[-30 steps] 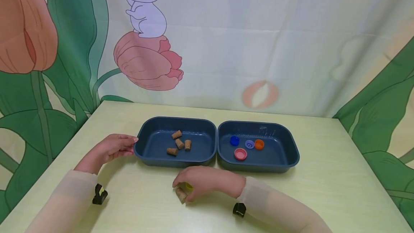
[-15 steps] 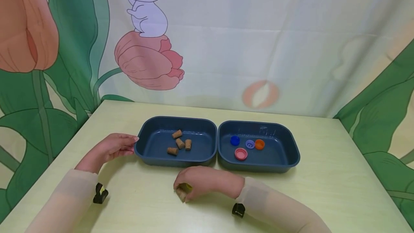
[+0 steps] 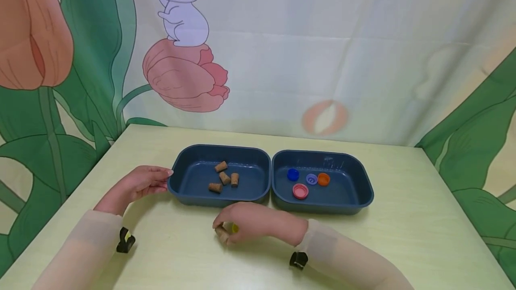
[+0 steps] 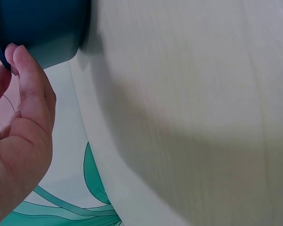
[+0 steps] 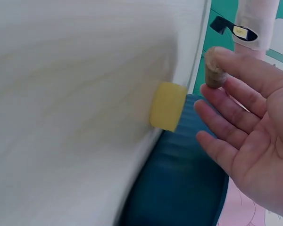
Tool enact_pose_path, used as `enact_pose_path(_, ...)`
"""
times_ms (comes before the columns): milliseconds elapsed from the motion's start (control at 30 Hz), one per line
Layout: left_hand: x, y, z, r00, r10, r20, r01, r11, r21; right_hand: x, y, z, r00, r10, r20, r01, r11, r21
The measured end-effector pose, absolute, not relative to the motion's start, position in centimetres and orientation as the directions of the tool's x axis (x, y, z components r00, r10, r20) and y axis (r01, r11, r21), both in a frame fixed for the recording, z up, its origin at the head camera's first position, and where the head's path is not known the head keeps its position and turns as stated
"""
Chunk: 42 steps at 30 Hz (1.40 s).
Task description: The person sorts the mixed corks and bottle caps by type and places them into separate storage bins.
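Observation:
My right hand (image 3: pixel 255 223) pinches a cork (image 3: pixel 221 234) between thumb and fingertips, in front of the left blue tray; the right wrist view shows the cork (image 5: pixel 214 69) lifted off the table. A yellow bottle cap (image 5: pixel 168 106) stands on the table beside that hand, mostly hidden by it in the head view. With thumb and fingertips, my left hand (image 3: pixel 142 183) holds the left end of the left blue tray (image 3: pixel 187 181) by its rim. Several corks (image 3: pixel 224 178) lie inside this tray. The left wrist view shows the left hand (image 4: pixel 26 122) at the tray's rim.
A second blue tray (image 3: pixel 342 187) adjoins the first on its right. In it lie bottle caps: blue (image 3: pixel 293 174), purple (image 3: pixel 311 179), orange (image 3: pixel 324 179) and pink (image 3: pixel 300 191). A printed curtain (image 3: pixel 274 57) hangs behind the pale table (image 3: pixel 423 218).
The right hand has closed its fingertips on the cork and raised it slightly, a little toward the trays. The left hand has stayed at the tray rim.

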State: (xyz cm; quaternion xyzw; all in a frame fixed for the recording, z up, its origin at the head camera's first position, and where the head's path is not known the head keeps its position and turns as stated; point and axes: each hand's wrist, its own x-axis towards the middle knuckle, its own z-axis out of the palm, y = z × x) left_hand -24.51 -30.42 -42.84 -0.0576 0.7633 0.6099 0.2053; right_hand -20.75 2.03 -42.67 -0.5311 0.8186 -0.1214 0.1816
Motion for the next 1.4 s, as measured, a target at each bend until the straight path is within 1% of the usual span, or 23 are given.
enact_pose_path(200,-24.5,-30.5,-43.5,-0.908,0.155,-0.390,-0.342,0.263,0.902,-20.7,3.0,-42.2,-0.374,-0.918,-0.131,-0.807,0.392,-0.443)
enact_pose_path(500,-24.7,-30.7,-43.8,-0.911,0.160,-0.380,-0.333,0.259,0.907,-20.5,5.1,-40.6,-0.415,-0.904,-0.098,-0.784,0.411,-0.465)
enact_pose_path(633,-24.7,-30.7,-43.8,-0.912,0.163,-0.378,-0.331,0.254,0.909,-20.4,6.2,-39.9,-0.446,-0.891,-0.090,-0.762,0.430,-0.484)
enact_pose_path(733,-24.7,-30.8,-43.9,-0.912,0.165,-0.375,-0.328,0.254,0.910,-20.3,6.8,-39.4,-0.485,-0.868,-0.104,-0.732,0.469,-0.494)
enact_pose_path(1000,-24.8,-30.8,-43.8,-0.916,0.162,-0.367,-0.322,0.250,0.913,-20.5,8.6,-37.8,-0.545,-0.833,-0.089,-0.731,0.525,-0.436)
enact_pose_path(1167,-24.8,-30.7,-43.7,-0.917,0.162,-0.364,-0.318,0.252,0.914,-20.8,9.5,-36.9,-0.592,-0.800,-0.098,-0.691,0.567,-0.448)
enact_pose_path(1400,-25.0,-30.9,-43.9,-0.917,0.160,-0.365,-0.317,0.262,0.911,-21.3,10.0,-36.0,-0.599,-0.794,-0.104,-0.697,0.582,-0.419)
